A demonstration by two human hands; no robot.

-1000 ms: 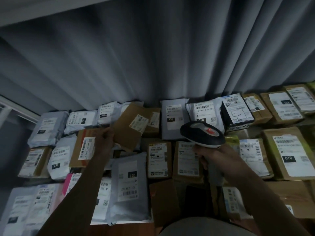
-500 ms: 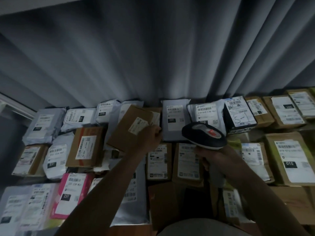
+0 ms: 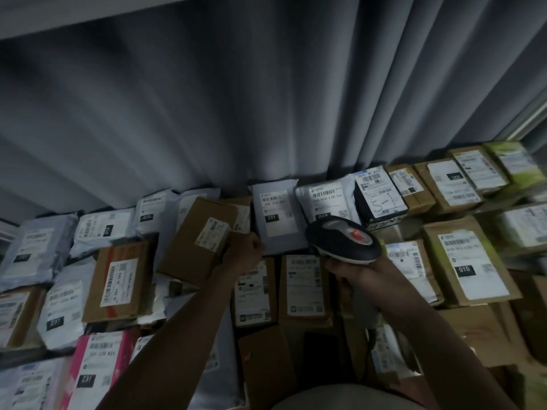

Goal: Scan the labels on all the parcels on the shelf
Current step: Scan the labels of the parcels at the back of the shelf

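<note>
- Since the earlier frame, the left hand (image 3: 244,252) has been carried from the far-left parcels across to the tilted brown cardboard box with a white label (image 3: 197,240), and the view has been shifted slightly to the right.
- The left hand is seen curled at the right edge of that box, by its label; whether the edge is actually gripped cannot be told.
- The box is propped at an angle, resting on the parcels around it, just left of the left hand.
- The black and grey handheld barcode scanner with a red mark on top (image 3: 343,241) is gripped by its handle in the right hand (image 3: 359,273), the fingers wrapped round it.
- The scanner head is held just right of the left hand, above a grey plastic mailer labelled 231 (image 3: 276,216).
- Below the two hands, two upright brown cardboard parcels with white labels (image 3: 305,287) are laid side by side.
- Left of the left hand, a flat brown cardboard box with red tape (image 3: 120,281) is laid among white mailers.
- A grey pleated curtain (image 3: 236,99) is hung behind the shelf of parcels.
</note>
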